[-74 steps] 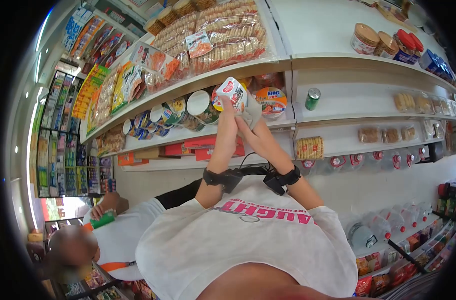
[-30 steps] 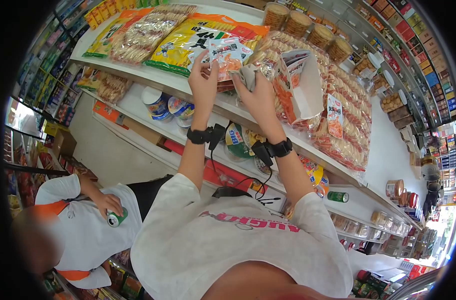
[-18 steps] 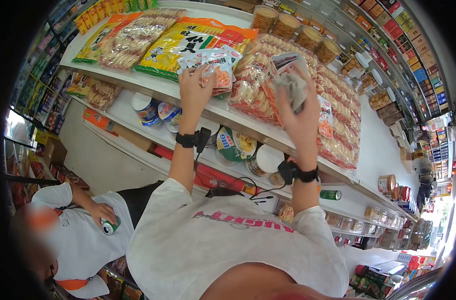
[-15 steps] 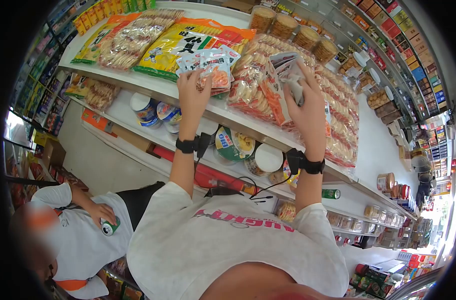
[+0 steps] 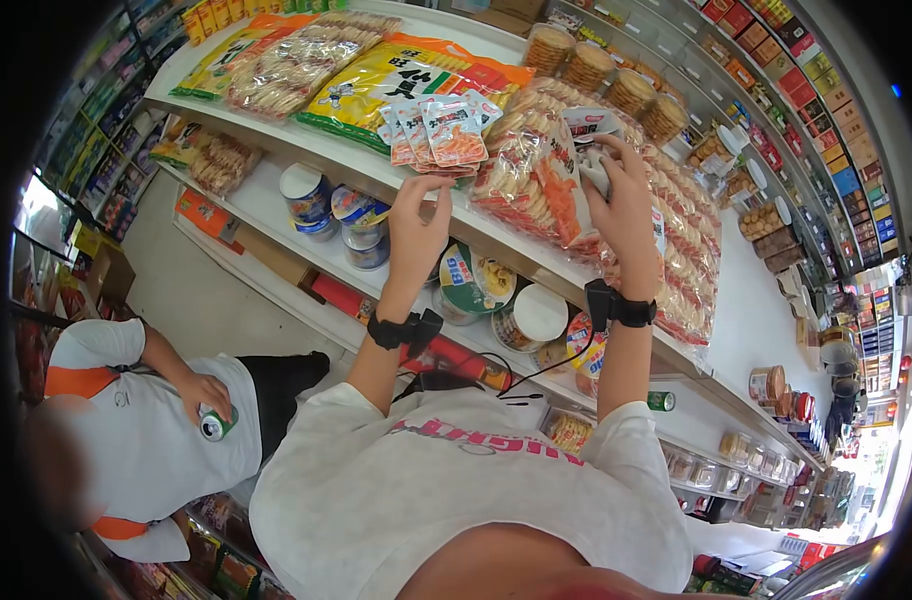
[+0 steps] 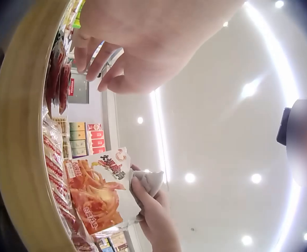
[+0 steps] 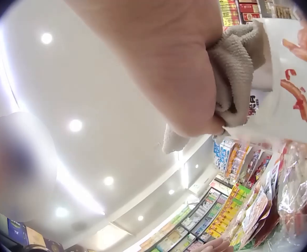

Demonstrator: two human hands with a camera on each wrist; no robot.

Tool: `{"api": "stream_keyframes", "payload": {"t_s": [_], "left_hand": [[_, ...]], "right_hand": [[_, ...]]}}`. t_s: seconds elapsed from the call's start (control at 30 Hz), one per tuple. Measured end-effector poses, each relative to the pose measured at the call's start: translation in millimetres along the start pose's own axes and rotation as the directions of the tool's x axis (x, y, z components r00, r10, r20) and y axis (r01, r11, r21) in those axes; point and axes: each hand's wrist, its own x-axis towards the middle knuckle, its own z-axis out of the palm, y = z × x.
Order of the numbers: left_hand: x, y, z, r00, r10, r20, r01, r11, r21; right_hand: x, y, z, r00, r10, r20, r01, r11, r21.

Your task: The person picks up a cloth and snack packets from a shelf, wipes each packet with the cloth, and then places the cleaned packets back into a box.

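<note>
Several small white and orange sachets (image 5: 454, 132) lie fanned at the shelf's front edge, against a yellow snack bag (image 5: 376, 88). My left hand (image 5: 419, 238) is just in front of them, fingers loosely bent and holding nothing; the left wrist view shows this hand (image 6: 143, 47) empty too. My right hand (image 5: 628, 218) grips a grey cloth (image 5: 596, 172) at the side of an open white and orange box (image 5: 560, 185), which stands tilted on bagged crackers. In the right wrist view the ribbed cloth (image 7: 236, 65) is bunched beside the box (image 7: 295, 63).
Clear packs of crackers (image 5: 688, 285) fill the shelf to the right, with round tubs (image 5: 631, 92) behind. Cup noodles (image 5: 473, 280) stand on the shelf below. At the lower left, another person (image 5: 166, 415) holds a green can (image 5: 216, 422).
My left hand has let go of the sachets and drawn back toward the shelf edge. My right hand, with the cloth, has moved from beside the sachets to the box.
</note>
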Motion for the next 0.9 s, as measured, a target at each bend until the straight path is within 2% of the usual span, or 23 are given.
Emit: {"api": "stream_keyframes", "payload": {"t_s": [0.07, 0.13, 0.27, 0.37, 0.57, 0.67, 0.77, 0.87, 0.9], "left_hand": [[-3.0, 8.6, -2.6, 1.000, -0.014, 0.002, 0.014, 1.000, -0.015], [-4.6, 17.0, -4.4, 0.999, -0.039, 0.010, 0.040, 0.999, -0.033], [-7.8, 21.2, -3.5, 0.999, -0.005, 0.034, 0.005, 1.000, -0.002], [-10.6, 19.7, 0.8, 0.997, 0.063, 0.050, -0.063, 0.998, -0.004], [-14.8, 25.8, 2.2, 0.992, 0.089, 0.090, -0.089, 0.996, -0.004], [-17.3, 26.6, 1.2, 0.993, 0.053, 0.109, -0.050, 0.998, -0.033], [-19.3, 31.5, 0.2, 0.993, 0.039, 0.112, -0.033, 0.998, -0.056], [-21.0, 34.1, -2.3, 0.995, 0.031, 0.098, -0.024, 0.997, -0.070], [-22.5, 34.2, -3.1, 0.995, 0.020, 0.099, -0.013, 0.997, -0.077]], "right_hand": [[-2.4, -0.5, 1.0, 0.998, 0.022, -0.056, -0.024, 0.999, -0.033], [-2.7, -1.8, -0.7, 0.997, -0.017, -0.076, 0.013, 0.999, -0.051], [-7.4, -7.9, 0.0, 0.988, -0.020, -0.152, 0.012, 0.998, -0.056], [-13.9, 10.5, 7.4, 0.993, -0.007, -0.118, -0.001, 0.997, -0.075], [-11.4, -0.5, 1.0, 0.988, -0.065, -0.137, 0.061, 0.998, -0.030], [-2.2, 7.3, 0.1, 0.984, -0.179, -0.022, 0.179, 0.984, -0.021], [-1.0, 15.3, 6.1, 0.992, -0.121, 0.042, 0.119, 0.992, 0.049], [-0.1, 4.8, 0.9, 1.000, 0.007, -0.015, -0.006, 1.000, 0.014], [-0.3, 3.9, 1.8, 1.000, -0.008, -0.010, 0.008, 1.000, 0.001]]}}
